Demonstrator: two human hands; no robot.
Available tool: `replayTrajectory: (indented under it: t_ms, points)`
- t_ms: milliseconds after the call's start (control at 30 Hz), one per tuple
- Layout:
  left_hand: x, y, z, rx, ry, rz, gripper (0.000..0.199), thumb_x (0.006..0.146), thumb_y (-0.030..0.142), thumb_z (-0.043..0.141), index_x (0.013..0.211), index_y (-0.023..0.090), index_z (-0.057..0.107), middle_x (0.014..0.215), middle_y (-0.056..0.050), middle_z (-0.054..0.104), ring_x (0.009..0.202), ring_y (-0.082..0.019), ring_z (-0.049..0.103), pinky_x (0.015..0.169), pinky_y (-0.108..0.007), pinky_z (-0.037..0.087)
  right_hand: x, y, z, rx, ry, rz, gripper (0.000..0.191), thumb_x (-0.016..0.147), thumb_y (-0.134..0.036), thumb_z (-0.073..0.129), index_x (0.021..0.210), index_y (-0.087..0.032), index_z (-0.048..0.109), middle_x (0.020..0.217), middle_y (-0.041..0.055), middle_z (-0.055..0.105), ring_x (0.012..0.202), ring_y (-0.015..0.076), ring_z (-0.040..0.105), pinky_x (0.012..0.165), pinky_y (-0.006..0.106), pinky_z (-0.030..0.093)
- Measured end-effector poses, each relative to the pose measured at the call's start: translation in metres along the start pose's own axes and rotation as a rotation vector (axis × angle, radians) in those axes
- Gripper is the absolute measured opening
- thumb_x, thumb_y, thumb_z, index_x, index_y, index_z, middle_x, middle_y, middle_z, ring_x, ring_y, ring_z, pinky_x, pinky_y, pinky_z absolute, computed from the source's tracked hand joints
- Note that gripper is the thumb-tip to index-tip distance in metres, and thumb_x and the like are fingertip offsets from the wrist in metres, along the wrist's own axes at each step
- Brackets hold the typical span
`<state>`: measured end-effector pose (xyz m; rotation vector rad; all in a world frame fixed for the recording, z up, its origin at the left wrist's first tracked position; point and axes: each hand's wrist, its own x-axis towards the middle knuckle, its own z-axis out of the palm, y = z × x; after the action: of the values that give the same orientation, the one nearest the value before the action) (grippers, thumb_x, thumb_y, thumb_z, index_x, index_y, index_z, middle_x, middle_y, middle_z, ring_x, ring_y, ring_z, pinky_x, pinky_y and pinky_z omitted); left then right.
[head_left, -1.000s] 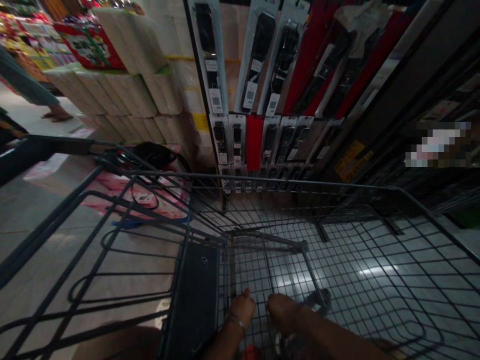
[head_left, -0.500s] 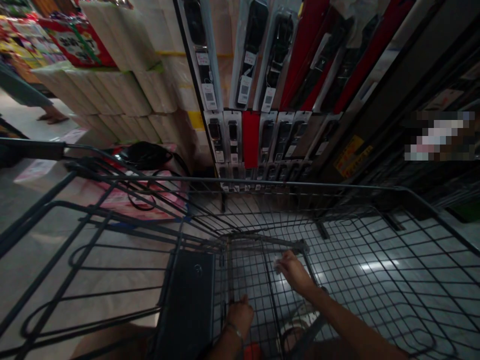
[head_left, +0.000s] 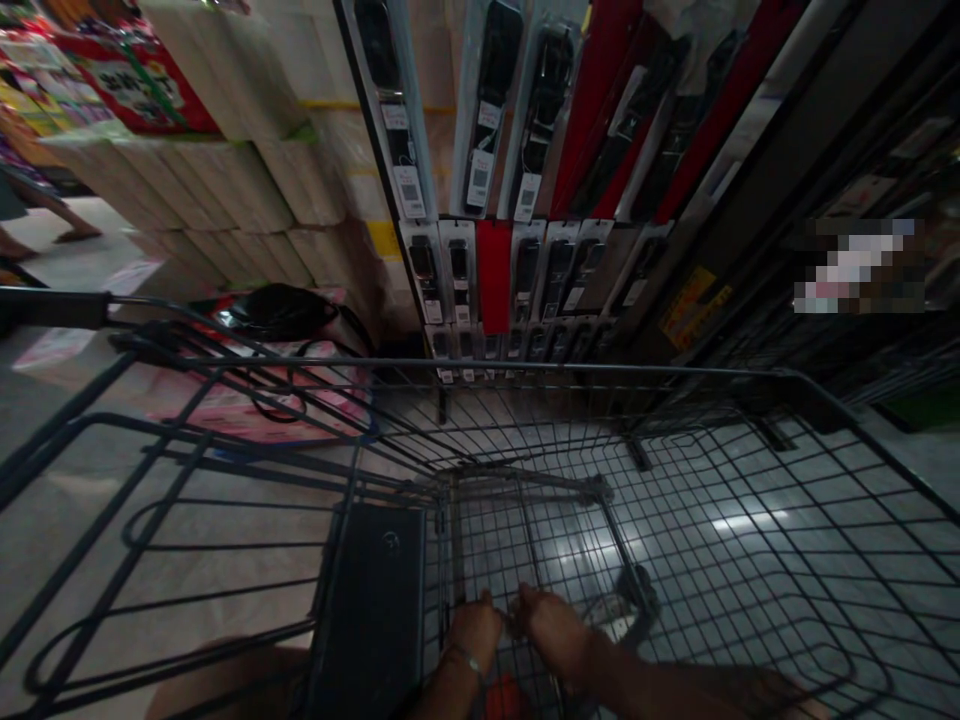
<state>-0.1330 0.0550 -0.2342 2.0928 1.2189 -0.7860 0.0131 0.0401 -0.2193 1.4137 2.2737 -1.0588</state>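
Note:
I see both my hands low in the middle, over the wire basket of a dark shopping cart (head_left: 525,366). My left hand (head_left: 475,632), with a bracelet (head_left: 471,660) at the wrist, is closed with its fingers curled. Close beside it on the right, my right hand (head_left: 551,628) has its fingers pinched together. A small greyish bit seems to lie between the two hands' fingertips, too dark to name. Left of my hands stands the cart's dark flat panel (head_left: 379,600). Below them shows a blurred orange-red thing (head_left: 504,695).
Ahead hangs a rack of packaged watch straps (head_left: 487,120) with red backing. Wrapped paper rolls (head_left: 217,180) are stacked at the left, and a black bag (head_left: 277,310) lies on pink packs (head_left: 330,400). Dark shelving (head_left: 892,180) runs along the right. A person's leg (head_left: 60,215) shows far left.
My right hand has come down and left, right up to my left hand, which has barely moved. The view has shifted slightly, and the person at far left has moved outward.

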Motion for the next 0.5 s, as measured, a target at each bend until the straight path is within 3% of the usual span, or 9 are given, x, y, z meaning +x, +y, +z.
replayTrajectory:
  t_ms: [67, 133, 267, 367, 500]
  points:
    - [-0.001, 0.001, -0.001, 0.017, -0.009, -0.029, 0.043, 0.084, 0.003, 0.034, 0.11, 0.01, 0.067, 0.114, -0.02, 0.066, 0.1, -0.027, 0.066, 0.082, -0.036, 0.053, 0.001, -0.007, 0.01, -0.049, -0.036, -0.032, 0.032, 0.08, -0.003, 0.044, 0.097, -0.015, 0.068, 0.11, 0.013, 0.065, 0.091, 0.0226, 0.063, 0.074, 0.026, 0.046]
    - [0.0, 0.002, -0.002, 0.026, -0.011, -0.037, 0.043, 0.085, 0.005, 0.034, 0.11, 0.012, 0.067, 0.117, -0.019, 0.065, 0.101, -0.026, 0.066, 0.083, -0.035, 0.053, 0.002, -0.006, 0.006, -0.054, 0.005, -0.031, 0.03, 0.081, -0.005, 0.044, 0.095, -0.015, 0.069, 0.109, 0.0128, 0.065, 0.091, 0.0229, 0.063, 0.075, 0.027, 0.046]
    - [0.0, 0.002, -0.002, 0.042, -0.009, -0.036, 0.043, 0.083, 0.003, 0.036, 0.11, 0.013, 0.068, 0.124, -0.018, 0.06, 0.1, -0.026, 0.066, 0.082, -0.035, 0.054, 0.0, 0.019, -0.029, -0.004, 0.164, 0.06, 0.03, 0.084, -0.006, 0.042, 0.096, -0.018, 0.068, 0.11, 0.0095, 0.063, 0.094, 0.0199, 0.061, 0.079, 0.025, 0.044]
    - [0.0, 0.002, -0.001, 0.056, -0.003, -0.039, 0.044, 0.081, 0.0, 0.036, 0.107, 0.013, 0.069, 0.122, -0.018, 0.062, 0.099, -0.026, 0.066, 0.081, -0.035, 0.054, -0.003, 0.045, -0.058, 0.039, 0.311, 0.289, 0.027, 0.084, -0.006, 0.044, 0.095, -0.016, 0.066, 0.109, 0.0105, 0.063, 0.092, 0.0204, 0.062, 0.079, 0.026, 0.042]
    - [-0.001, 0.003, 0.0, 0.063, 0.022, -0.029, 0.044, 0.08, 0.0, 0.036, 0.105, 0.012, 0.07, 0.118, -0.019, 0.064, 0.097, -0.026, 0.067, 0.079, -0.038, 0.055, -0.007, 0.082, -0.078, 0.165, 0.577, 0.565, 0.036, 0.086, -0.01, 0.043, 0.121, -0.013, 0.05, 0.105, 0.0122, 0.064, 0.091, 0.0203, 0.062, 0.076, 0.027, 0.042]
